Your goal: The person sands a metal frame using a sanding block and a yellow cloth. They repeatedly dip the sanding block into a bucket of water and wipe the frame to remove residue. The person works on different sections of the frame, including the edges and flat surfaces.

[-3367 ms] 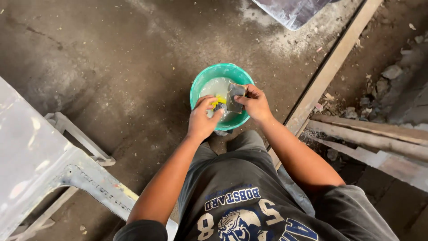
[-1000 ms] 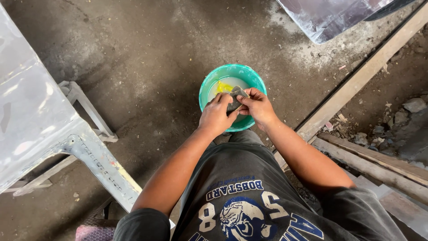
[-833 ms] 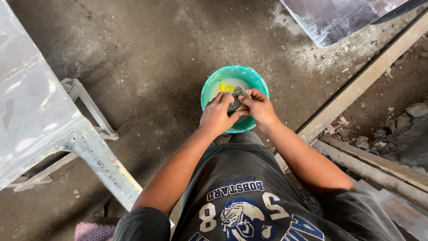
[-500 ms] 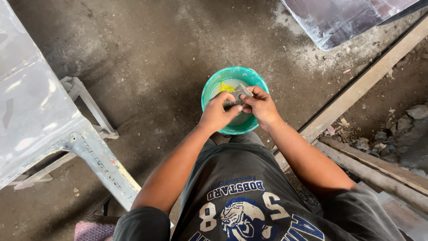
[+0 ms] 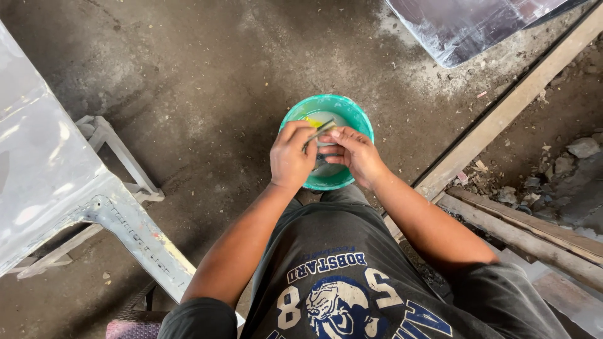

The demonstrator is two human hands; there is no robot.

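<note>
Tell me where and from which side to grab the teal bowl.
Grip the bowl's far-left rim, coming from the left or from above. That arc is bare, while the left hand and right hand, folding a small grey sheet, cover the near side. It holds cloudy liquid, so keep it level.

The person is wearing a dark grey short-sleeved shirt (image 5: 352, 282) bearing blue-and-white lettering, numerals and an animal-head emblem; forearms are showing bare.
</note>
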